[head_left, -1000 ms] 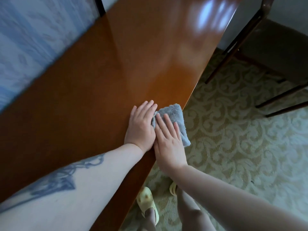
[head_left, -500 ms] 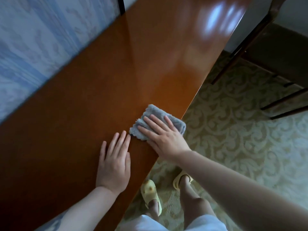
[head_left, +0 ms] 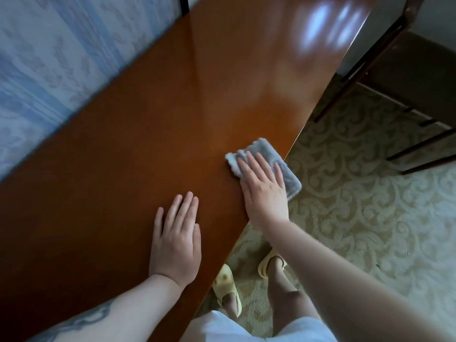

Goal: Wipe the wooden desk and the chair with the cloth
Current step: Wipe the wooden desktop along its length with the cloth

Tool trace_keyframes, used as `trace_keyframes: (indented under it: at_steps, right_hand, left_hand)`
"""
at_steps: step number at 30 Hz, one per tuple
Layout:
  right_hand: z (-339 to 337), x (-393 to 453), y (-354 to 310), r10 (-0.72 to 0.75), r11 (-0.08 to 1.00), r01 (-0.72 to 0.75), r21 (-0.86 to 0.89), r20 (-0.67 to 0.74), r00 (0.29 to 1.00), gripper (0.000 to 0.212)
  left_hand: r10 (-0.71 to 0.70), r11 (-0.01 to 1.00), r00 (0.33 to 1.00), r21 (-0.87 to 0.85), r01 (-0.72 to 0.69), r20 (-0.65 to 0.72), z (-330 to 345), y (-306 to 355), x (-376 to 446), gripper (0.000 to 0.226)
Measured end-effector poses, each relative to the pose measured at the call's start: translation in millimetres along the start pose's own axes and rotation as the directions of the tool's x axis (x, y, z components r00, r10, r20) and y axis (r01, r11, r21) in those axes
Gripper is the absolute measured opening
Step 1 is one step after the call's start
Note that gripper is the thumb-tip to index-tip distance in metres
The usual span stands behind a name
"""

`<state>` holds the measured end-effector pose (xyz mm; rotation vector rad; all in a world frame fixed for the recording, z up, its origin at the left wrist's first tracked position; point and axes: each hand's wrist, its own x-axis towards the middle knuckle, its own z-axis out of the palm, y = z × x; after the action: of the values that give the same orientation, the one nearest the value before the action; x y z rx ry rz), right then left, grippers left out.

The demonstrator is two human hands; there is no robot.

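Note:
A glossy brown wooden desk (head_left: 128,134) runs diagonally from lower left to upper right. A folded grey cloth (head_left: 283,161) lies at the desk's near edge, one corner hanging over it. My right hand (head_left: 264,191) presses flat on the cloth, fingers spread over it. My left hand (head_left: 176,240) rests flat and bare on the desk top, to the left of the cloth and apart from it. A dark wooden chair (head_left: 414,75) with a brown padded seat stands at the upper right, beyond the desk's edge.
A pale blue patterned wall (head_left: 49,58) borders the desk's far side. Patterned beige carpet (head_left: 370,206) covers the floor to the right. My feet in yellow slippers (head_left: 227,290) stand beside the desk's edge. Window light reflects on the desk's far end.
My left hand has slid away from the cloth, down and left along the desk. My right hand has swept the cloth back and forth along the desk's near edge.

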<state>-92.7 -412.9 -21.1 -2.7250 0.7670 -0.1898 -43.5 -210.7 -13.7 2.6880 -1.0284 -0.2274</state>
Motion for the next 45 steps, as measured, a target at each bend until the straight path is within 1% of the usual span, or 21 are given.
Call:
trace_keyframes:
  at_steps: [2,4,6,8,9,11,13,14,17,21,24,26,28,30,32,34,35,38,41,43,45]
  right_hand:
    - [11,-30,-28,0.133,0.991,-0.133,0.027,-0.023,0.991,0.049]
    - [14,-51,-51,-0.070,0.997,0.068,0.029,0.079,0.994,0.049]
    - [4,-31,-37,-0.363,0.931,0.361,0.050,0.213,0.907,0.049]
    - [-9,2,-11,-0.477,0.870,0.491,0.045,0.330,0.815,0.048]
    - [-12,14,0,-0.405,0.907,0.419,0.033,0.333,0.852,0.048]
    - [-12,9,11,-0.086,0.995,0.092,-0.024,0.181,0.980,0.047]
    - [-1,-20,-18,0.110,0.993,-0.109,-0.035,0.040,0.993,0.047]
    - [7,-38,-40,0.090,0.996,-0.088,-0.032,0.055,0.994,0.049]
    - [17,-57,-76,-0.189,0.982,0.190,0.015,0.205,0.960,0.053]
    - [-8,-13,-39,-0.448,0.892,0.433,0.128,0.372,0.813,0.057]
    - [-9,-16,-13,-0.062,0.998,0.055,0.040,0.195,0.979,0.061]
    - [4,-44,-28,0.121,0.991,-0.125,0.044,0.087,0.989,0.053]
    - [19,-76,-56,-0.007,1.000,0.004,0.030,0.087,0.996,0.051]
    - [26,-95,-77,-0.333,0.943,0.329,0.048,0.169,0.928,0.053]
    - [20,-85,-81,-0.643,0.763,0.630,0.144,0.268,0.718,0.051]
    - [9,-50,-72,-0.752,0.652,0.710,0.266,0.352,0.558,0.055]
    - [4,-33,-64,-0.734,0.668,0.693,0.270,0.389,0.556,0.058]
    - [-3,-12,-39,-0.515,0.830,0.557,-0.013,0.363,0.777,0.051]
    - [12,-55,-58,-0.400,0.899,0.432,-0.068,0.271,0.875,0.052]
    - [22,-100,-88,-0.508,0.850,0.527,-0.009,0.249,0.824,0.051]
    - [25,-125,-107,-0.716,0.677,0.729,0.098,0.314,0.623,0.050]
  left_hand:
    - [0.013,1.000,1.000,-0.005,-0.013,0.003,0,-2,-1,0.052]
    - [0.028,1.000,1.000,-0.001,-0.028,-0.002,2,-4,-2,0.051]
    - [0.028,1.000,1.000,0.006,-0.028,-0.006,2,-4,-2,0.051]
    - [0.003,1.000,1.000,0.003,-0.003,-0.014,1,-3,-1,0.053]
    - [-0.010,1.000,1.000,-0.005,0.010,-0.016,0,-2,-1,0.053]
    - [-0.012,0.999,1.000,-0.045,0.012,-0.014,0,-1,0,0.051]
    - [-0.001,0.995,1.000,-0.099,-0.001,-0.018,1,-4,-1,0.051]
    - [0.006,0.992,1.000,-0.124,-0.008,-0.022,2,-6,-2,0.050]
    - [-0.032,0.961,0.997,-0.276,0.011,-0.073,3,-10,-1,0.047]
    - [-0.053,0.920,0.997,-0.391,0.028,-0.054,-10,-24,-5,0.045]
    - [-0.118,0.965,0.989,-0.243,0.095,-0.083,-18,-40,-31,0.045]
    - [-0.257,0.948,0.963,-0.215,0.234,-0.086,-19,-53,-53,0.046]
    - [-0.339,0.931,0.937,-0.174,0.321,-0.081,-20,-62,-73,0.046]
    - [-0.334,0.939,0.940,-0.109,0.327,-0.063,-22,-68,-88,0.049]
    - [-0.306,0.949,0.952,-0.084,0.302,-0.029,-29,-72,-90,0.051]
    - [-0.294,0.954,0.956,-0.063,0.294,0.019,-35,-75,-87,0.055]
    - [-0.304,0.952,0.952,-0.034,0.306,0.037,-36,-77,-87,0.056]
    - [-0.371,0.928,0.927,0.060,0.368,0.046,-30,-80,-97,0.057]
    - [-0.376,0.921,0.927,0.111,0.373,0.006,-19,-78,-110,0.061]
    - [-0.330,0.941,0.944,0.071,0.330,-0.014,-17,-78,-115,0.055]
    - [-0.279,0.960,0.960,0.013,0.280,-0.014,-20,-82,-121,0.057]
